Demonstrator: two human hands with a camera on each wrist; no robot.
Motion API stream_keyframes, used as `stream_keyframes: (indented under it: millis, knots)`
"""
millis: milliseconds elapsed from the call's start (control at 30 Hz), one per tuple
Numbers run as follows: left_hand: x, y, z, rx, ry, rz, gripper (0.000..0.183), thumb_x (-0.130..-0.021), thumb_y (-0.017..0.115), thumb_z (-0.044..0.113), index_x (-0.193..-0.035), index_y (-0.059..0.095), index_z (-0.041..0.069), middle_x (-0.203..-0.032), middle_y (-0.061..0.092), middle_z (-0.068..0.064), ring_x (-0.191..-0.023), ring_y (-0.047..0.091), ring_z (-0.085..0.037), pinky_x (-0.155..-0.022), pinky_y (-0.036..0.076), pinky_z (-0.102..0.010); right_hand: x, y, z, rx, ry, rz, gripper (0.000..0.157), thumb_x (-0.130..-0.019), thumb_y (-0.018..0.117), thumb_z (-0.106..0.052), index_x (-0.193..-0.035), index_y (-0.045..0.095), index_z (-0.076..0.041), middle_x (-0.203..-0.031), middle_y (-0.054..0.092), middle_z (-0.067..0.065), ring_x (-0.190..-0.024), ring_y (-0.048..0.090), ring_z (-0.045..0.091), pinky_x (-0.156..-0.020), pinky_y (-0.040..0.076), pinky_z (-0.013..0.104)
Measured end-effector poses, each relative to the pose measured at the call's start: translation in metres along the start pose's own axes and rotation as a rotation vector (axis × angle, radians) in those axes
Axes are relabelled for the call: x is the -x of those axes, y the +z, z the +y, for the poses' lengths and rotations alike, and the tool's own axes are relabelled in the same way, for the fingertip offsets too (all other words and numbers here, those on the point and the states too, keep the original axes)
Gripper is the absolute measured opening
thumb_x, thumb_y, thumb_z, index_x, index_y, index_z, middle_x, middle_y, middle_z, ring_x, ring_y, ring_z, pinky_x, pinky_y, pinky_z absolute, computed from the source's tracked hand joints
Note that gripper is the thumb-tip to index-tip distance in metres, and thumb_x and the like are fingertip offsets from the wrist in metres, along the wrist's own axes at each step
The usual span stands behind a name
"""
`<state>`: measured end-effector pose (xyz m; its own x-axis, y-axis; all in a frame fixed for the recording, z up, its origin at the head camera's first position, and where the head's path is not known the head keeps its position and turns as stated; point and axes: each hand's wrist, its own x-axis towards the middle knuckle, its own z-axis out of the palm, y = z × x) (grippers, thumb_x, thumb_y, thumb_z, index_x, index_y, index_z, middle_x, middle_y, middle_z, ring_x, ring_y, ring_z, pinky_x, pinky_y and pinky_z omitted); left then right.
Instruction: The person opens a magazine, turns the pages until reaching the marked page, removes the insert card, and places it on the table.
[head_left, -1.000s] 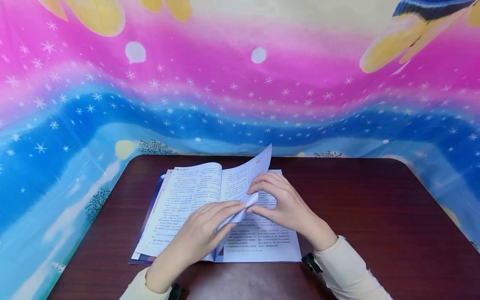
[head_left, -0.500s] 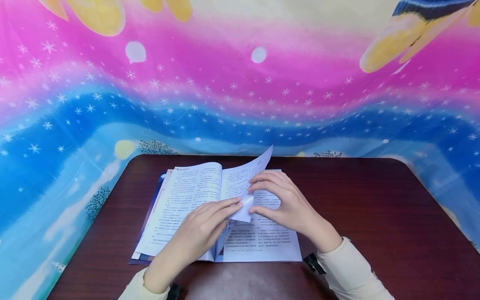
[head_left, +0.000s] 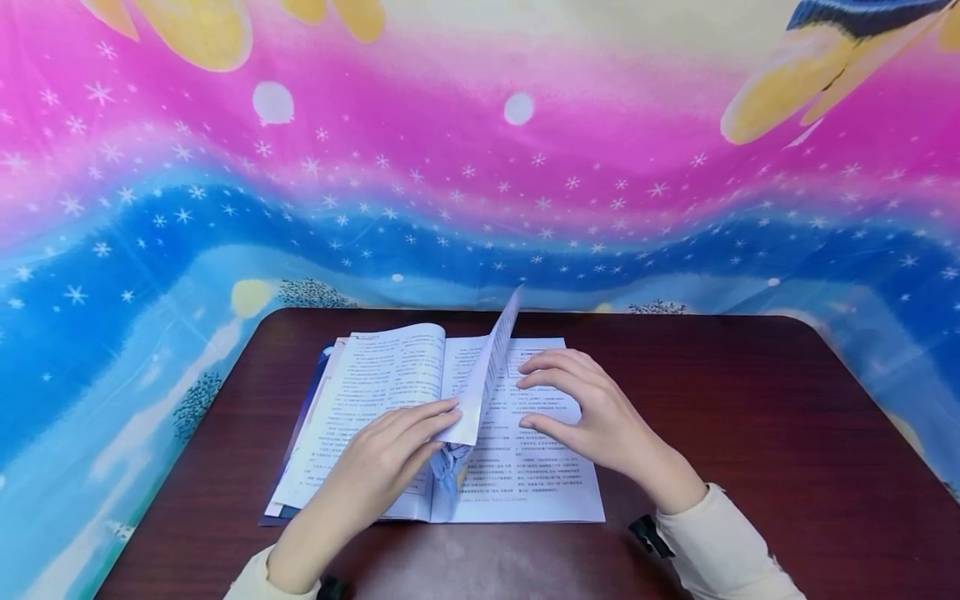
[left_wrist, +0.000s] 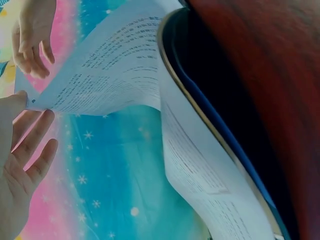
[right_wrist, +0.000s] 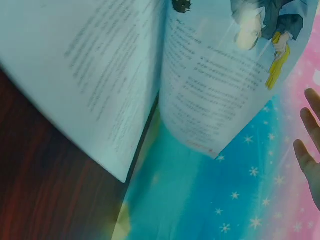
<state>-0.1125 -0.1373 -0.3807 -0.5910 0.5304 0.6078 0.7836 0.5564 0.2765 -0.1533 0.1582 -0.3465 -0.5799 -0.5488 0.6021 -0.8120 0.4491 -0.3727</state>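
Observation:
An open magazine (head_left: pixel 375 375) with printed text pages lies on the table. One page (head_left: pixel 474 408) stands raised from its right half, curving up toward the far side. My left hand (head_left: pixel 390 450) pinches that page at its near corner, the thumb and fingertips on either side of it in the left wrist view. Over the right half hovers my right hand (head_left: pixel 592 408), thumb and fingers spread apart and holding nothing. In the right wrist view its fingers (right_wrist: pixel 310 125) show at the right edge, beside the raised page (right_wrist: pixel 215 85), which has a drawn figure on it.
The dark reddish wooden table (head_left: pixel 750 417) extends on both sides of the magazine. A colourful cloth (head_left: pixel 465 167) with snowflakes hangs behind and around it. Dark straps (head_left: pixel 651 536) sit at the cuffs of the light sleeves.
The raised page has swung left and stands more upright, with my left hand moving left along with it. My right hand has drawn away to the right, off the page.

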Motion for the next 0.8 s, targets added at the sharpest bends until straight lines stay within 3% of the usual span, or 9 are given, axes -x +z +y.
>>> stream_keyframes:
  millis: [100, 233, 400, 633, 800]
  knots:
    - [0.005, -0.002, -0.002, -0.005, -0.013, 0.003, 0.040, -0.096, 0.066, 0.014, -0.136, 0.061, 0.015, -0.139, 0.058, 0.002, -0.120, 0.059, -0.017, -0.096, 0.051, -0.037, 0.005, -0.001, 0.003, 0.010, 0.004, -0.007, 0.035, -0.082, 0.083, -0.025, -0.113, 0.071, -0.014, -0.121, 0.065, 0.001, -0.119, 0.054, 0.022, -0.107, 0.036, 0.038]
    - [0.012, -0.005, -0.004, -0.037, -0.030, 0.044, 0.057, -0.081, 0.077, -0.002, -0.135, 0.062, 0.013, -0.137, 0.060, 0.001, -0.118, 0.061, -0.020, -0.093, 0.052, -0.038, 0.012, -0.003, 0.007, 0.032, 0.010, -0.021, 0.032, -0.087, 0.078, -0.033, -0.112, 0.070, -0.015, -0.120, 0.065, 0.000, -0.118, 0.055, 0.021, -0.104, 0.038, 0.037]
    - [0.022, -0.011, -0.009, -0.077, -0.068, 0.086, 0.068, -0.072, 0.080, -0.012, -0.133, 0.063, 0.013, -0.135, 0.061, 0.001, -0.117, 0.062, -0.020, -0.091, 0.052, -0.036, 0.022, -0.006, 0.011, 0.047, 0.056, -0.052, 0.031, -0.087, 0.078, -0.036, -0.111, 0.070, -0.017, -0.118, 0.065, -0.002, -0.118, 0.054, 0.017, -0.103, 0.038, 0.032]
    - [0.039, -0.021, -0.019, -0.132, -0.174, 0.074, 0.069, -0.073, 0.083, -0.005, -0.136, 0.060, 0.014, -0.132, 0.062, 0.000, -0.116, 0.062, -0.020, -0.099, 0.046, -0.026, 0.037, -0.012, 0.021, 0.090, 0.073, -0.079, 0.034, -0.080, 0.084, -0.026, -0.110, 0.070, -0.018, -0.115, 0.066, -0.003, -0.116, 0.055, 0.016, -0.103, 0.037, 0.030]
    - [0.049, -0.029, -0.024, -0.183, -0.246, 0.098, 0.064, -0.076, 0.081, -0.002, -0.134, 0.061, 0.013, -0.123, 0.067, -0.002, -0.109, 0.066, -0.020, -0.089, 0.052, -0.034, 0.045, -0.016, 0.025, 0.107, 0.086, -0.105, 0.036, -0.078, 0.086, -0.025, -0.109, 0.069, -0.018, -0.114, 0.064, -0.010, -0.112, 0.056, 0.013, -0.101, 0.038, 0.029]
